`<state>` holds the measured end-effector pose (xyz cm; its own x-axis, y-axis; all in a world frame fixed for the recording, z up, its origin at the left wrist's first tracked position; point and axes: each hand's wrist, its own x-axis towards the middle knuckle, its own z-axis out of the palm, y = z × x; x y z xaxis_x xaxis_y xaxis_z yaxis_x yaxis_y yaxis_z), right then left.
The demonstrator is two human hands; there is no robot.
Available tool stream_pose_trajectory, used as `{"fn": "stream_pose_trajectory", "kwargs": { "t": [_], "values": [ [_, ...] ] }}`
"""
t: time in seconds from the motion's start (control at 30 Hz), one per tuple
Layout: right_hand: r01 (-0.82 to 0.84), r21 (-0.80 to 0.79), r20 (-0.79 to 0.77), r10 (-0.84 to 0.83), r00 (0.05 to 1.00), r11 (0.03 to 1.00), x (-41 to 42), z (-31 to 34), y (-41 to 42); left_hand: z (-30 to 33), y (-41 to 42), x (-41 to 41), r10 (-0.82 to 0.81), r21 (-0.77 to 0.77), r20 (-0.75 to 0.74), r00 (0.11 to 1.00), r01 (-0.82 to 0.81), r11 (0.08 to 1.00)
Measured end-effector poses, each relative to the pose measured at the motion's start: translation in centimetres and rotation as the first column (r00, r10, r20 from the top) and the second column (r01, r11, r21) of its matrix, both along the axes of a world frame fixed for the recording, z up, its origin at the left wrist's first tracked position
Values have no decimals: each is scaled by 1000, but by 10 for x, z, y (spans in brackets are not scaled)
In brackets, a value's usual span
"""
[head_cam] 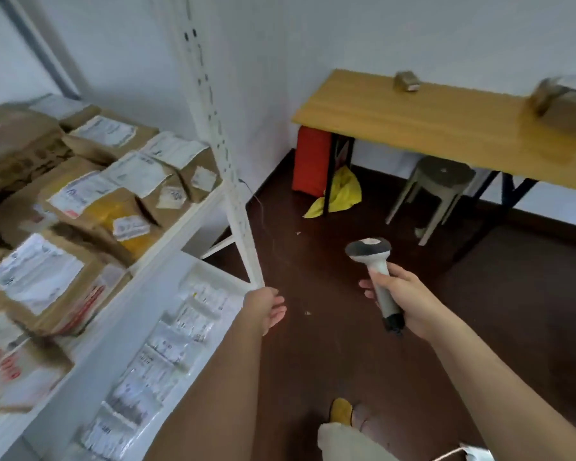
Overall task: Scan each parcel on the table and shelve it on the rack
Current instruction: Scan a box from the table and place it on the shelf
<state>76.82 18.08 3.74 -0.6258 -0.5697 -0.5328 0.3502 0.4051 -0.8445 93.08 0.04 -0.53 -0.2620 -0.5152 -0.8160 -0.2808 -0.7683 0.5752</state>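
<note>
Your right hand (409,302) has its grip wrapped around the handle of the scanner (374,261), whose grey head points up and away from you over the dark floor (346,361). Your left hand (268,309) holds nothing; its fingers hang relaxed and slightly bent, just beside the foot of the rack (220,134) upright at the left. The rack fills the left side: its upper visible shelf is crowded with brown labelled parcels (90,194), and the shelf below it carries white bagged packets (167,341) lying in a row. The counter (413,121) stands at the far right against the wall, well apart from both hands. Two parcels are on it: a small box (406,82) near its far edge and a bigger box (566,104) at the right, cut off by the frame edge and blurred. Under the counter a grey stool (436,191) stands on the floor, with a red bag (311,161) and a yellow bag (340,194) by the left leg. Your foot in a yellow shoe (341,410) shows at the near edge.
</note>
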Motion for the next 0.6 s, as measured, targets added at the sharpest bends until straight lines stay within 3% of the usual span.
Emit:
{"fn": "stream_pose_trajectory", "kwargs": {
  "t": [0.3, 0.6],
  "values": [
    [331, -35, -110, -332, 937, 943, -224, 7, 31, 45, -5, -286, -392, -88, -40, 919, 387, 918],
    [549, -46, -55, -551, 833, 835, -395, -13, 18, 31, -66, -509, -558, -110, 39, 829, 559, 822]
  ]
}}
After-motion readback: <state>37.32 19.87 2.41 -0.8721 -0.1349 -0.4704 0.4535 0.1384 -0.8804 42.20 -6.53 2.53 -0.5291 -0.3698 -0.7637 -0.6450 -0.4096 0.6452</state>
